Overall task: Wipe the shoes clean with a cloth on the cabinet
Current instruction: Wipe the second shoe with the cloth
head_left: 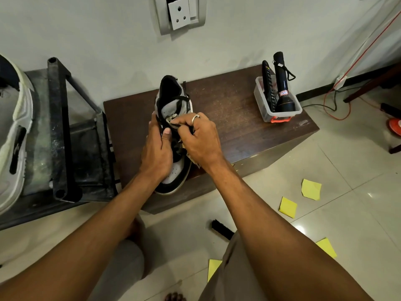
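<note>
Forearms (104, 224) reach mid-frame: left grip (155, 148) clasps the shoe (169, 106) on the desk (238, 118); right grip (201, 142) pinches the cloth (171, 120) at the laces (180, 104), seemingly mid-wipe. Next: likely turn the shoe.

1. Wall (86, 29): pale grey-white, plain; socket plate (179, 14) hangs loose up top.
2. Floor (347, 170): glossy cream tiles, lamp glare; yellow paper slips (311, 189) scattered, orange cable (338, 105) at right.
3. Furniture: dark wood desk (238, 127) against wall; dusty black metal rack (60, 127) at left.
</note>
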